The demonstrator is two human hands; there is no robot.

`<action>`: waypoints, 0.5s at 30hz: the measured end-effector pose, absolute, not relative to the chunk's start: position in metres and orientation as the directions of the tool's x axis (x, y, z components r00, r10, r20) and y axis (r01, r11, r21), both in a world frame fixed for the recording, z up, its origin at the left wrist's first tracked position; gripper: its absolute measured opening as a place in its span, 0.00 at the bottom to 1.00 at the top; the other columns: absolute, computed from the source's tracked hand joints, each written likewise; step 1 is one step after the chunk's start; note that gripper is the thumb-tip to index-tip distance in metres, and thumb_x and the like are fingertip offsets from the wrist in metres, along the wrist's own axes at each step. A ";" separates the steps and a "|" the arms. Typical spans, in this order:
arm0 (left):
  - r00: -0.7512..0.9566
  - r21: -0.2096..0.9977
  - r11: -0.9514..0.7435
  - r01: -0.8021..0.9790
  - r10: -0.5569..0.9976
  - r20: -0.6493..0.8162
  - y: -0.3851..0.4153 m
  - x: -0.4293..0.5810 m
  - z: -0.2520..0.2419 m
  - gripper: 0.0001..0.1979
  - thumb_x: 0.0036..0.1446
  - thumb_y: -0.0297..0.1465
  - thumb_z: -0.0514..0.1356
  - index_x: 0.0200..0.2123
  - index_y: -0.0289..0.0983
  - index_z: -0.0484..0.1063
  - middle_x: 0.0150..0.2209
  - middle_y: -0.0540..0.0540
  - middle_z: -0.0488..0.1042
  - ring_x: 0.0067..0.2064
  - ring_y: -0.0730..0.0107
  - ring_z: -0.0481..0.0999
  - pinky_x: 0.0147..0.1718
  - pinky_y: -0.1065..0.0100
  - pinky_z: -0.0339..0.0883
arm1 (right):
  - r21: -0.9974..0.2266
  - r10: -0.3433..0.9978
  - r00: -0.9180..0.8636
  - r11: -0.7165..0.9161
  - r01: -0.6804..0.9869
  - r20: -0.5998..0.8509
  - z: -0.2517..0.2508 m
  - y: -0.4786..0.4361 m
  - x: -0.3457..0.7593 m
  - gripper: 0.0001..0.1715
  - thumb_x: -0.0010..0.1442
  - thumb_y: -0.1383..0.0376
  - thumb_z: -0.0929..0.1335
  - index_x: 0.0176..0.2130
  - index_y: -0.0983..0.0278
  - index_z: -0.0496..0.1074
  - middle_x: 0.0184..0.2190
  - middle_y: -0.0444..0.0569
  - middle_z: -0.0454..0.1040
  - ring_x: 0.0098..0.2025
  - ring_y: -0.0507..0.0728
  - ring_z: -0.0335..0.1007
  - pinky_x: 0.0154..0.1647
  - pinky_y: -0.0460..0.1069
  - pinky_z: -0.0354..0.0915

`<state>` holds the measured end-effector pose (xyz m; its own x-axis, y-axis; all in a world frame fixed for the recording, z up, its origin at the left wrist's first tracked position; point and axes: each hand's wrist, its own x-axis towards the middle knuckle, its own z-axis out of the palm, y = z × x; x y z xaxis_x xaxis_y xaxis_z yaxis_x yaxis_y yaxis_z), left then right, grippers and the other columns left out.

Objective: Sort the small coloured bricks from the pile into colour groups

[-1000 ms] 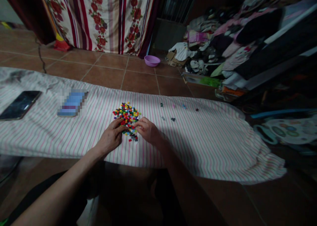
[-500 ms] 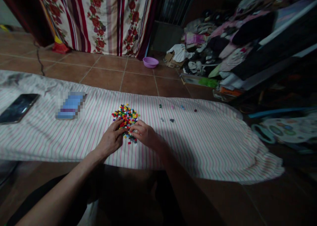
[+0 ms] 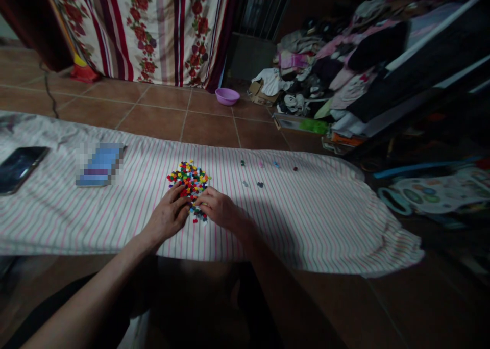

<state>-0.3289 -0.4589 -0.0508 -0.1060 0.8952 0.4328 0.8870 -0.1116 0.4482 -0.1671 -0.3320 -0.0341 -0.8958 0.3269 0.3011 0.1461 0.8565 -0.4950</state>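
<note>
Left hand (image 3: 168,214): partly open, bent fingers on the near-left side of the multicolored pile of small plastic pieces (image 3: 191,178). Right hand (image 3: 218,206): fingers curled at the pile's right edge; cannot tell whether a piece is pinched. Pile lies on striped cloth (image 3: 325,226). Right of it: 6 small spots of pieces, 4 in the far row, 2 nearer. Left: 1 blurred-out phone (image 3: 101,164), then 1 dark-screened smartphone (image 3: 21,169).

The left hand (image 3: 167,214) and right hand (image 3: 219,206) hide part of the coloured pile (image 3: 193,174). Left of the pile, a device (image 3: 100,164) is blurred; farther left, a dark phone (image 3: 22,166) is cut off. Pieces (image 3: 260,184) right of the pile are too small to identify.
</note>
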 end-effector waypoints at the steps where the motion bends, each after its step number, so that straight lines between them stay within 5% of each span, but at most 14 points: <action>1: -0.107 0.451 -0.111 0.886 0.895 0.432 -0.459 -0.329 -0.051 0.13 0.62 0.31 0.51 0.44 0.35 0.73 0.58 0.37 0.64 0.65 0.52 0.57 0.60 0.49 0.62 | -0.497 0.323 -0.898 0.856 0.142 0.299 -0.035 -0.332 -0.167 0.09 0.61 0.72 0.66 0.39 0.63 0.75 0.37 0.48 0.70 0.40 0.52 0.69 0.44 0.46 0.67; 15: -0.092 0.454 -0.163 0.876 0.867 0.489 -0.458 -0.332 -0.058 0.14 0.59 0.23 0.49 0.44 0.35 0.71 0.57 0.36 0.65 0.66 0.55 0.56 0.60 0.49 0.62 | -0.441 0.376 -0.872 0.871 0.217 0.314 -0.040 -0.334 -0.174 0.05 0.61 0.69 0.68 0.38 0.62 0.75 0.36 0.47 0.70 0.38 0.53 0.69 0.40 0.47 0.67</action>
